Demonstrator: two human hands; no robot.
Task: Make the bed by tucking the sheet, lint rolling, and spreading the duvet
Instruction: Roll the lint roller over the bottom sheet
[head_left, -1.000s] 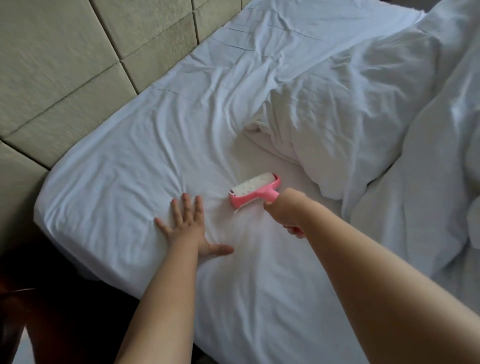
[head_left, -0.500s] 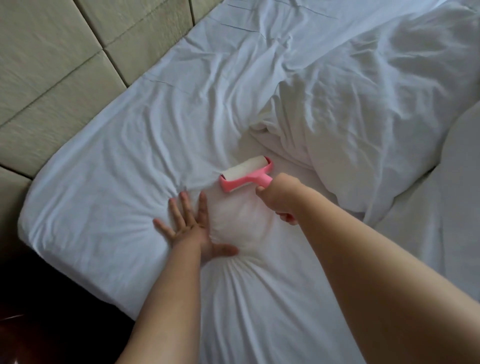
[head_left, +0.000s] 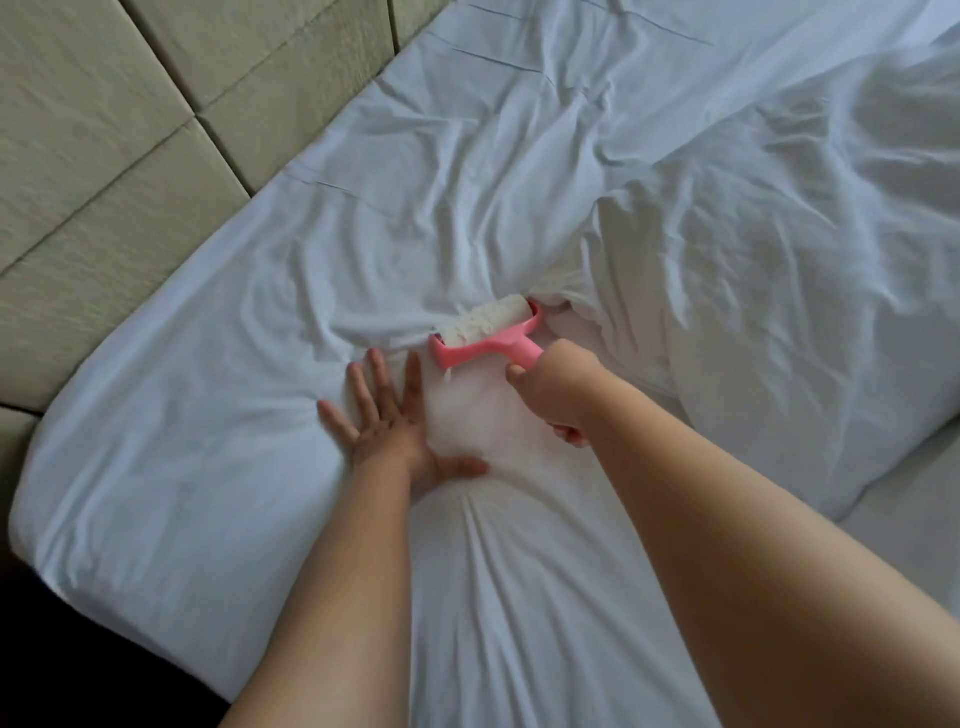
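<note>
Just beside the near edge of the bunched white duvet, the pink plastic lint roller with its white sticky drum lies pressed on the wrinkled white fitted sheet, its drum nearly touching the duvet's folded hem. The right hand has its fingers clenched round the roller's pink handle, thumb on the upper side. The left hand lies flat on the sheet on the side of the roller away from the duvet, fingers straight and spread, thumb stuck out toward the roller, holding nothing. Creases fan out from under its palm, so it seems to be pinning the cloth taut. Farther from the duvet, beyond the sheet's rounded corner, stands the beige padded panel headboard.

The step in hand looks to be lint rolling, with the duvet not yet spread. To do it well, the flat hand should keep the sheet stretched so the drum rolls rather than drags and ruckles the cloth. Strokes should be straight, overlapping, and even in pressure. The drum's paper looks ragged; a fresh layer may pick up better. Steer clear of the duvet hem, which could catch on the adhesive.
</note>
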